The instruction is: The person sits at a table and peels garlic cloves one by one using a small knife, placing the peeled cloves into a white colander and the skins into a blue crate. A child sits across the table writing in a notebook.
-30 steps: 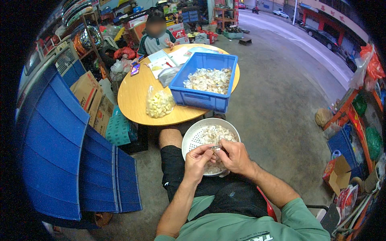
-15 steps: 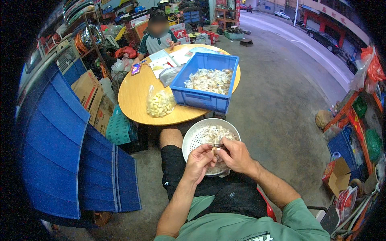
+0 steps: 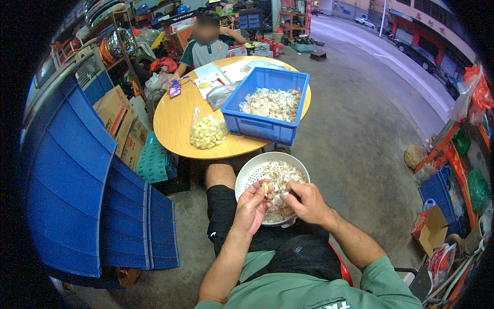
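Note:
My left hand (image 3: 252, 203) pinches a pale garlic clove (image 3: 265, 189) between thumb and fingertips. Just to its right, my right hand (image 3: 304, 201) has its fingers curled closed; what they hold, if anything, cannot be made out. Both are over a white perforated basin (image 3: 244, 191) at my lap, which holds papery garlic skins and pieces (image 3: 278, 172). Beyond it on the round wooden table (image 3: 172, 131) stands a blue plastic crate (image 3: 260, 126) with more garlic skins (image 3: 270, 103). Left of the crate, a clear bag of peeled garlic cloves (image 3: 208, 133) rests near the table edge.
Across the table sits a person (image 3: 206, 51), one arm raised, by an open book (image 3: 208, 77) and a phone (image 3: 175, 90). Tall blue panels (image 3: 72, 180) and cardboard boxes (image 3: 114, 116) line my left. An orange rack (image 3: 437, 147) and an open carton (image 3: 430, 229) stand right.
My hands have drawn apart; the clove is now in my left hand alone. A dark blade-like thing seen between them no longer shows clearly. The person opposite has raised an arm toward the head.

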